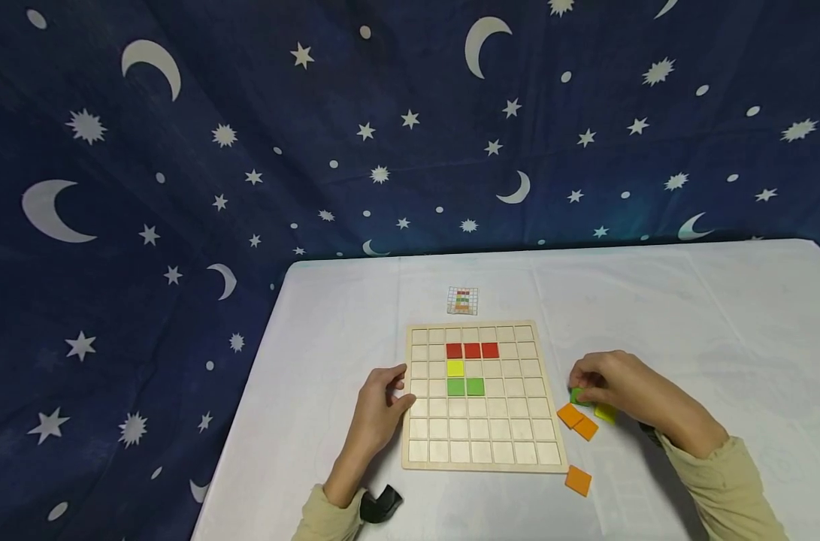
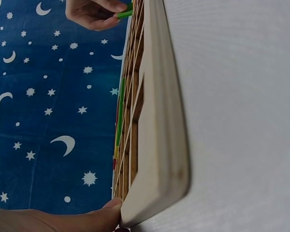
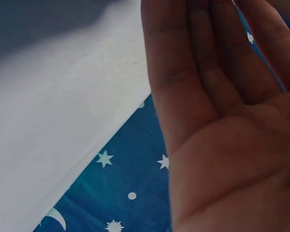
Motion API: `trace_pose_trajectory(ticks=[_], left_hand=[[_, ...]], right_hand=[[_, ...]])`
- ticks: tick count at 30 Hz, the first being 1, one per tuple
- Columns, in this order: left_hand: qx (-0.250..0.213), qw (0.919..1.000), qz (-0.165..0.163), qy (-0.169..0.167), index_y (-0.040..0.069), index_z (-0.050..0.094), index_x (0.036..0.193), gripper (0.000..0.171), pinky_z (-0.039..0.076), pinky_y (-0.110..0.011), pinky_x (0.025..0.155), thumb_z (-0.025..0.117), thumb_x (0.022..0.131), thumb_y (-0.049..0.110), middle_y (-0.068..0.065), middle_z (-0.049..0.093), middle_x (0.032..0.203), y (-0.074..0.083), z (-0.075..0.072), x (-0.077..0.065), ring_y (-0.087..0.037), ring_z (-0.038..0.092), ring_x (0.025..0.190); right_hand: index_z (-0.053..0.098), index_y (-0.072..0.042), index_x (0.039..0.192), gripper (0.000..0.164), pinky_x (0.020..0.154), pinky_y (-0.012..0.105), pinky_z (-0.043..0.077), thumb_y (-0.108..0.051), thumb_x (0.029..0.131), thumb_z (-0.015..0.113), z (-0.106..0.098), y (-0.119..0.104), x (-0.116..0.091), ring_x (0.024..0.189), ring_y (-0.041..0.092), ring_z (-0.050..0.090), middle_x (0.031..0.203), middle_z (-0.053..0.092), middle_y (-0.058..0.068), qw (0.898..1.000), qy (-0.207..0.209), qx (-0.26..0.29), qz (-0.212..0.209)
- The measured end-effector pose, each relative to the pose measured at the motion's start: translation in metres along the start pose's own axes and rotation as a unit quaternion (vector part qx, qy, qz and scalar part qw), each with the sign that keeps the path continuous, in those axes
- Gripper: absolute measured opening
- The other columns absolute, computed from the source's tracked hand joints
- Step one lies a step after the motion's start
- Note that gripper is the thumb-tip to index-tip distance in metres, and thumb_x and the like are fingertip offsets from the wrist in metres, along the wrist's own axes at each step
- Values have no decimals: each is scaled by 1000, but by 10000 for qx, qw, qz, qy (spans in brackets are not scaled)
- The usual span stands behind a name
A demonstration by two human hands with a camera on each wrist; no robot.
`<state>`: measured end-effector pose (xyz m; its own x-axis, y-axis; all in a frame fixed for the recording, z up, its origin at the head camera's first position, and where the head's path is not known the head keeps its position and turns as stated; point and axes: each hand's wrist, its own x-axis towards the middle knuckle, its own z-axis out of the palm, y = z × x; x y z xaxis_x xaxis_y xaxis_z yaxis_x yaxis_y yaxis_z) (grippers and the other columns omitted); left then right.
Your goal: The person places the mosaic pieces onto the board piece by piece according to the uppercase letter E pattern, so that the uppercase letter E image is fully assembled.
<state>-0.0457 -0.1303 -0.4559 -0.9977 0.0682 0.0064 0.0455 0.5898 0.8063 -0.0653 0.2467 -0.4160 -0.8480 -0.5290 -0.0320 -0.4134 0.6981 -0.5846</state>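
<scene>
A wooden grid board (image 1: 461,430) lies on the white table. Set in its cells are a row of three red tiles (image 1: 473,351), one yellow tile (image 1: 455,368) and two green tiles (image 1: 475,387). My left hand (image 1: 376,409) rests at the board's left edge, thumb and fingertips touching the rim; its thumb (image 2: 104,217) meets the board's corner in the left wrist view. Right of the board, my right hand (image 1: 619,387) pinches a green tile (image 1: 576,396) between thumb and fingers. In the right wrist view the palm (image 3: 232,169) shows, with the fingertips and tile out of sight.
A small pattern card (image 1: 463,300) lies behind the board. Beside the right hand are a loose yellow tile (image 1: 605,413) and two touching orange tiles (image 1: 586,428). Another orange tile (image 1: 578,481) lies by the board's near right corner. A starry blue cloth (image 1: 410,135) hangs behind the table.
</scene>
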Motion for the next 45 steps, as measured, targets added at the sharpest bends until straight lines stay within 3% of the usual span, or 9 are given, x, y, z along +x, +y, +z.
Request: trace_pose_trajectory(ticks=[9,20,28,45], left_hand=[[13,10000,6,31,-5,60,130,49,47,-20,68,75,84,-2,-11,60,106,1,0,-1,-13,52,81],[13,9999,-123,30,-5,60,131,50,47,-19,68,75,84,-1,-9,60,107,2,0,0,-12,52,83],[22,10000,14,64,-5,60,130,48,47,-19,68,75,84,-2,-11,60,106,1,-1,-1,-13,53,82],[-20,10000,3,-67,-5,59,131,49,47,-20,69,75,85,-1,-12,59,107,0,-1,0,-13,52,81]], right_hand=[[69,-16,80,17,60,21,47,-5,78,81,-3,-17,18,68,-2,48,75,60,-14,9997,168,-155,-39],[69,-14,83,14,63,21,48,-7,80,80,11,-36,44,70,-1,50,78,61,-12,9995,75,24,-294],[70,-13,85,11,64,22,47,-9,82,79,21,-46,59,71,1,50,80,62,-10,9993,-23,122,-362],[72,-13,86,9,67,23,50,-8,83,78,38,-53,77,75,4,55,84,67,-8,9978,-35,154,-642]])
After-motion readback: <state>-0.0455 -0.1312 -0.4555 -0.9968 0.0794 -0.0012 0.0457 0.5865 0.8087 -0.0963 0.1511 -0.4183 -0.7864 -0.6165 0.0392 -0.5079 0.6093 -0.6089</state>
